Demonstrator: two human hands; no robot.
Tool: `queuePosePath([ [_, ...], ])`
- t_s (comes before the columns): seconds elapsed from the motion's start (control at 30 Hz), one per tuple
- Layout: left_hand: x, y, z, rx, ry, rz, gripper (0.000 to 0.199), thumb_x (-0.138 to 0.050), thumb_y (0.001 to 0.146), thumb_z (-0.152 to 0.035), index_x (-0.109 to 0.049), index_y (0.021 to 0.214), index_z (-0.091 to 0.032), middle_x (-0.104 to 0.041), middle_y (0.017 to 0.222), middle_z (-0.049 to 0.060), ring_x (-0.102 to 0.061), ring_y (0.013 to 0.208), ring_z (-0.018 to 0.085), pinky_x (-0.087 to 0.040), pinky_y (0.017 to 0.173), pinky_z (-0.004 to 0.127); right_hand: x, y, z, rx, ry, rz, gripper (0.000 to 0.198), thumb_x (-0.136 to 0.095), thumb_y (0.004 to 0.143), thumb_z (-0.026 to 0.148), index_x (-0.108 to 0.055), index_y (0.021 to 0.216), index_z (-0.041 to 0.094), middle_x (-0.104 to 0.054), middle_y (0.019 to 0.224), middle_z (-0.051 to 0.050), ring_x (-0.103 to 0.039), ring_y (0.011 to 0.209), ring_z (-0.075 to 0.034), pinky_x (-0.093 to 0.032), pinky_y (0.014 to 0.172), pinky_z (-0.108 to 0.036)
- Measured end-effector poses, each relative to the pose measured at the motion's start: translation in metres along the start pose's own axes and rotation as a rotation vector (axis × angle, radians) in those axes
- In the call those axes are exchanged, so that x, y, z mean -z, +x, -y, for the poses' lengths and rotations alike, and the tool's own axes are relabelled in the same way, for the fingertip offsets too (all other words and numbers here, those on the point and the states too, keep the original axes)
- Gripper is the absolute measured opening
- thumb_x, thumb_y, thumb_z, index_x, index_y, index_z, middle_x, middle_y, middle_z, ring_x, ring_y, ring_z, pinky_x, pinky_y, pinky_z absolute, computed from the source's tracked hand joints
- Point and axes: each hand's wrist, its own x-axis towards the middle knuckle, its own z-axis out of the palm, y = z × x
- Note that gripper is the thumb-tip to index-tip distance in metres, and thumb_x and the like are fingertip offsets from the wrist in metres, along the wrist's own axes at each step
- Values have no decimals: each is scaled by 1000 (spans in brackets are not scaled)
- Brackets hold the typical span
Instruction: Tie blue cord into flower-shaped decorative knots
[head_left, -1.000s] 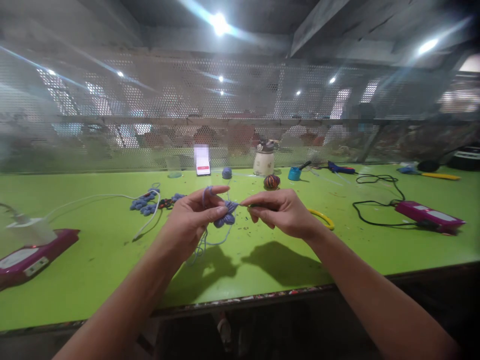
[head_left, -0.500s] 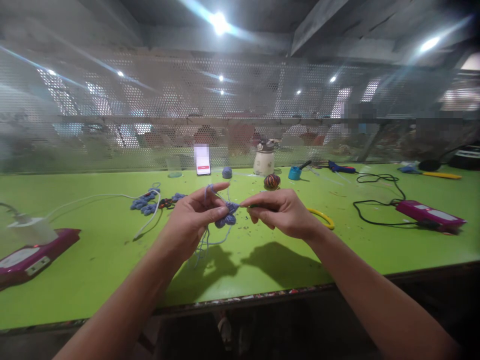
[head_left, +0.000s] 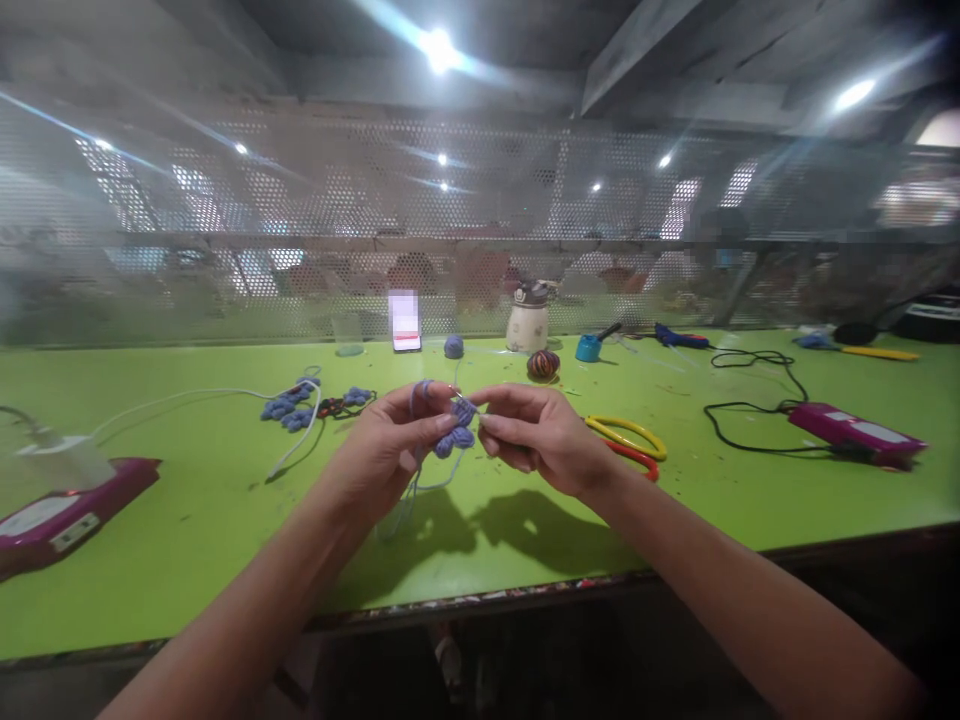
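Hands, two: one left hand (head_left: pixel 382 430), thumb and forefinger pinching the piece, one strand of yarn (head_left: pixel 421 394) looped over the forefinger; one right hand (head_left: pixel 551 435), fingertips pinched on one thin hook (head_left: pixel 460 396), mostly hidden; crocheted piece (head_left: pixel 459 432), one, blue-purple, held above the near-middle of the table (head_left: pixel 247 570), between both hands; rounded lobes, two clearly visible, pointing near and slightly left; long axis slanting from near left to far right; balls, two: one blue (head_left: pixel 454 346), one multicoloured (head_left: pixel 543 365), both far of the hands; handle loops, two, right of the right hand: one yellow (head_left: pixel 651 440), one red (head_left: pixel 646 466); power strips, two: one near left (head_left: pixel 75 535), one right (head_left: pixel 862 432); phone (head_left: pixel 406 325), one, upright, far; bottle (head_left: pixel 528 322), one, far; blue crocheted clusters left of the hands, exact count unclear.
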Motion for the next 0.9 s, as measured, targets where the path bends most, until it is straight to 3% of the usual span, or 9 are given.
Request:
queuePosePath([
  [0.13, -2, 2, 2, 23, -16, -23, 17, -81, 62, -5, -73, 74, -13, -71, 73, 0, -63, 66, 9, -47, 61, 17, -3, -1, 1, 30, -85, -18, 40, -67, 85, 21, -65, 124, 21, -57, 60, 5, -37, 42, -3, -23, 38, -17],
  [0.33, -4, 0, 4, -1, 19, -9, 17, -82, 62, -6, -69, 72, -12, -67, 68, -1, -60, 61, 8, -46, 57, 18, -3, -2, 5, 50, -161, -51, 38, -63, 85, 18, -67, 123, 17, -47, 55, 7, -32, 43, -3, -21, 40, -19],
  [0.4, -6, -1, 3, -46, 52, -31, 26, -82, 61, -6, -70, 83, -12, -69, 71, 0, -62, 65, 10, -48, 61, 20, -1, -2, 8, 46, -158, -67, 38, -64, 83, 18, -69, 121, 15, -46, 52, 8, -32, 42, -4, -20, 40, -19],
  [0.47, -7, -2, 1, -80, 89, -50, 48, -83, 60, -5, -67, 105, -12, -71, 73, 1, -64, 69, 12, -50, 66, 22, 1, -2, 10, 31, -152, -69, 37, -66, 82, 18, -70, 118, 14, -47, 51, 8, -32, 41, -4, -19, 39, -19],
  [0.6, -8, -4, -1, -119, 146, -58, 94, -82, 60, -2, -39, 143, -10, -72, 73, 0, -64, 69, 14, -51, 68, 25, 7, 0, 11, -11, -138, -32, 36, -68, 81, 21, -71, 117, 15, -51, 54, 6, -32, 41, -3, -18, 38, -20],
  [0.73, -7, -4, 0, -138, 159, -58, 105, -82, 60, -1, -27, 150, -7, -74, 74, 0, -65, 70, 14, -51, 69, 24, 11, 1, 12, -78, -87, 7, 35, -70, 80, 22, -71, 114, 15, -54, 56, 5, -33, 42, -4, -17, 38, -19],
  [0.9, -8, -4, -2, -70, 127, -35, 107, -81, 61, 0, -23, 150, -5, -74, 74, 1, -67, 71, 14, -51, 71, 24, 16, 2, 14, -203, 25, 41, 28, -70, 79, 19, -72, 106, 14, -58, 57, 3, -41, 41, -4, -20, 39, -18],
])
